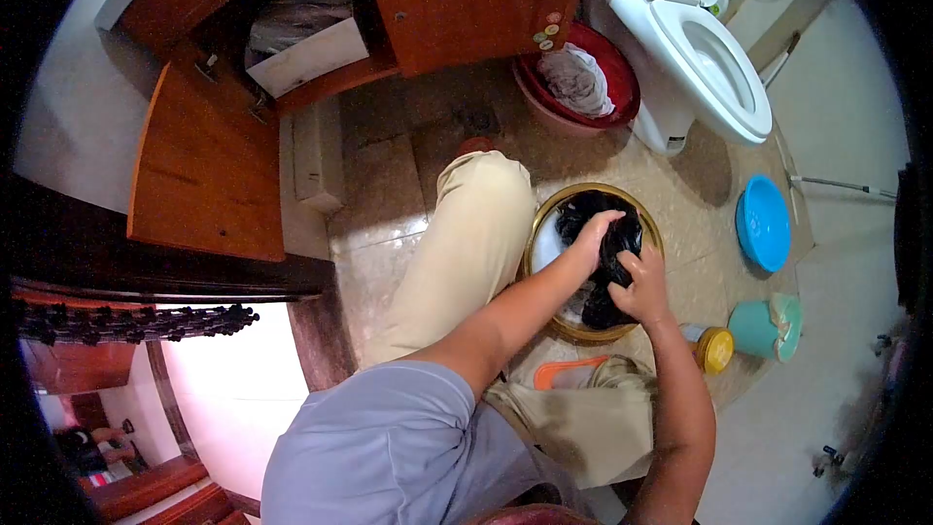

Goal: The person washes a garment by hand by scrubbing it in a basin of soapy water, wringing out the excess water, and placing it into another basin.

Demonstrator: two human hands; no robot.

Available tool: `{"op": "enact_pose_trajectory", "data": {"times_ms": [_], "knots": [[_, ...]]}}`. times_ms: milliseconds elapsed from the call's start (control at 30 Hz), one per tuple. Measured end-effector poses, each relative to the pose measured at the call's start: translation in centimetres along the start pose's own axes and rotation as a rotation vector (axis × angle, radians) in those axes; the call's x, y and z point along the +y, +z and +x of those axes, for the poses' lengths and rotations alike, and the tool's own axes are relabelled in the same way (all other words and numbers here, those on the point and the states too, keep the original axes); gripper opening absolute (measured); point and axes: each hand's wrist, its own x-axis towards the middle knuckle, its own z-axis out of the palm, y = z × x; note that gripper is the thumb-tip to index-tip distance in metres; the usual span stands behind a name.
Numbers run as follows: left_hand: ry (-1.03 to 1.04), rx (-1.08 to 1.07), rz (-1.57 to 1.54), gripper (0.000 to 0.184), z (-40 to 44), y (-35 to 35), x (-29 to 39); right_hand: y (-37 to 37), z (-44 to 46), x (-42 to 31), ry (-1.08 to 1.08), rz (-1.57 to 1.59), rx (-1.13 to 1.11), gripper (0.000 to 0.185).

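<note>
Between my knees a round basin with a gold-coloured rim (541, 303) stands on the tiled floor. Wet-looking black cloth (614, 251) lies bunched inside it, beside whitish suds or water at the left. My left hand (593, 238) grips the upper part of the cloth, fingers curled into it. On the right side of the bundle, my right hand (641, 284) is closed around another part, knuckles up. Both hands are over the basin, and some fingertips are hidden in the folds.
A red basin (627, 87) with greyish cloth stands ahead, next to a white toilet (714, 63). To the right are a blue basin (764, 224), a green bin (753, 329) and a yellow-lidded tub (716, 350). An open cabinet door (209, 170) juts out at left.
</note>
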Motion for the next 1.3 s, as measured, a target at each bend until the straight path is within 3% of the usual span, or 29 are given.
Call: {"op": "enact_pose_trajectory", "data": {"times_ms": [167, 300, 367, 467, 567, 667, 700, 800, 900, 1000, 1100, 1167, 1233, 1300], "knots": [[0.048, -0.086, -0.082, 0.02, -2.1, 1.2, -0.3, 1.4, 0.3, -1.4, 0.085, -0.14, 0.086, 0.033], [-0.012, -0.226, -0.142, 0.016, 2.1, -2.8, -2.5, 1.7, 0.7, -0.6, 0.131, -0.153, -0.02, 0.027], [0.072, -0.044, -0.124, 0.017, 1.2, -2.5, -3.3, 1.7, 0.7, 0.2, 0.154, -0.149, -0.065, 0.025], [0.27, 0.225, -0.002, 0.012, 0.2, -0.4, -3.9, 2.3, 0.4, 2.3, 0.374, -0.199, 0.015, 0.029], [0.125, 0.259, 0.116, 0.023, 0.4, 0.3, -4.3, 1.4, 0.2, 4.3, 0.552, -0.158, 0.012, 0.027], [0.204, 0.337, 0.342, 0.012, -0.4, 1.0, -4.5, 2.0, -1.3, 7.0, 0.574, -0.145, -0.018, 0.024], [0.132, 0.425, 0.419, 0.017, 0.0, 0.6, -4.4, 2.3, -1.8, 7.6, 0.569, -0.099, 0.003, 0.023], [0.143, 0.278, 0.524, 0.024, -0.5, 0.9, -3.1, 3.4, -3.0, 9.4, 0.545, 0.163, 0.033, 0.021], [0.13, 0.243, 0.542, 0.035, -2.5, 3.0, -2.3, 2.8, -2.4, 8.7, 0.781, 0.618, -0.013, 0.023], [0.087, 0.153, 0.552, 0.049, -2.0, 2.5, -3.5, 3.0, -2.0, 8.8, 0.938, 0.773, -0.058, 0.027], [0.036, -0.071, 0.489, 0.067, -3.3, 4.0, -2.6, 3.1, -2.2, 8.9, 0.85, 0.761, -0.033, 0.033], [0.002, -0.083, 0.558, 0.073, -3.5, 4.3, -2.3, 5.1, -3.5, 11.9, 0.854, 0.658, -0.011, 0.043], [-0.026, -0.088, 0.591, 0.081, -3.3, 4.3, -2.2, 3.6, -2.5, 9.9, 0.828, 0.784, -0.032, 0.05], [0.037, -0.022, 0.567, 0.075, -3.6, 5.0, -2.6, 3.0, -1.9, 9.1, 0.81, 0.839, -0.029, 0.055]]}}
